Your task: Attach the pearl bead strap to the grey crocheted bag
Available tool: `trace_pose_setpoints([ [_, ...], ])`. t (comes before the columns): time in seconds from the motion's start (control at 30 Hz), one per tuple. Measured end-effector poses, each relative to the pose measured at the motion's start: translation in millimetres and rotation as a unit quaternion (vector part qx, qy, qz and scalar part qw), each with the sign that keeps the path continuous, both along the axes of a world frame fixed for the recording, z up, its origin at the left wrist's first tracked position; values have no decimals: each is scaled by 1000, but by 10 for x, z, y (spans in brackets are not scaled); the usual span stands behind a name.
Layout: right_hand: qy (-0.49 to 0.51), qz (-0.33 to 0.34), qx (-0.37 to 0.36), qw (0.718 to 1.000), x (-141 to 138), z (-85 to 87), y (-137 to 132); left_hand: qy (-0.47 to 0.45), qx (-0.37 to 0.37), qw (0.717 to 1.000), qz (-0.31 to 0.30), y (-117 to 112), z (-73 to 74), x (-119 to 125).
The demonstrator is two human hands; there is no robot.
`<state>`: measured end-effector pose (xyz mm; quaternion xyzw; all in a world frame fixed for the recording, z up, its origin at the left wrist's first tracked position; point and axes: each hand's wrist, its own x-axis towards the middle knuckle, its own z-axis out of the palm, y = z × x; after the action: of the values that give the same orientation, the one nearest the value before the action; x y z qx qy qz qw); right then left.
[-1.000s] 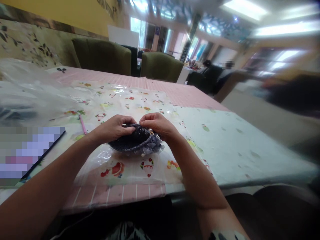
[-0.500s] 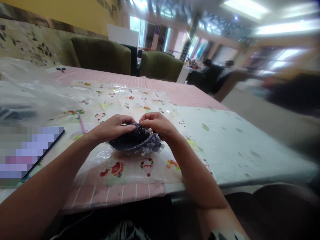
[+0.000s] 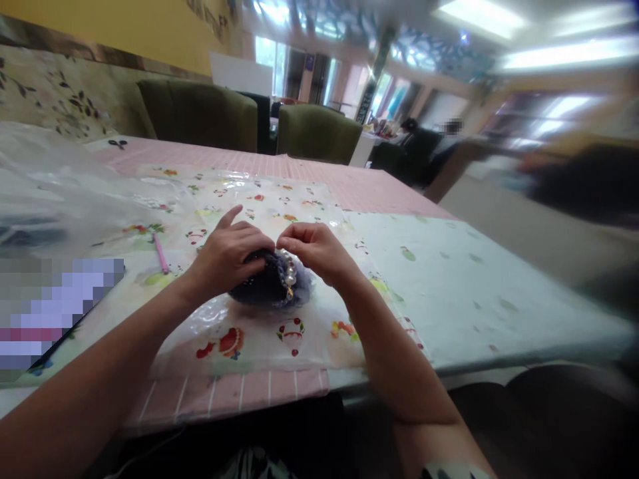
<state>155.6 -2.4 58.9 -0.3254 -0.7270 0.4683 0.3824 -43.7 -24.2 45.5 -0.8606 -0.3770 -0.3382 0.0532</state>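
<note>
Ceiling lights (image 3: 483,18) glaring; far windows (image 3: 271,63) bright; right edge blurred, stretched; plastic sheet (image 3: 319,342) glinting; bottom dark

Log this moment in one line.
left hand: holding dark textile piece | right hand: by pearl strand, grip unclear | pink stick: lying left of piece

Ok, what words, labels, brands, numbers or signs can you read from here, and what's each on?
None readable for certain.
Dark lettering on the yellow wall: too blurred.
Pale characters on the dark slanting pillar: too small and blurred.
Small purple sign near the windows: too small.
</note>
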Motion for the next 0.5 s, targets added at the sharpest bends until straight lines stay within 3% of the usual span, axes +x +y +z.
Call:
trace_pose_setpoints([
  [0.17, -17, -38, 79, 996, 157, 84, -25, 31, 88, 995, -28, -20, -31, -16],
  [0.33, -73, -2, 129, 989, 221, 109, -54, 43, 121, 992, -6, -56, -101, -51],
  [0.5, -88, 17, 162, 983, 209, 100, -86, 28, 176, 984, -28, -67, -166, -78],
])
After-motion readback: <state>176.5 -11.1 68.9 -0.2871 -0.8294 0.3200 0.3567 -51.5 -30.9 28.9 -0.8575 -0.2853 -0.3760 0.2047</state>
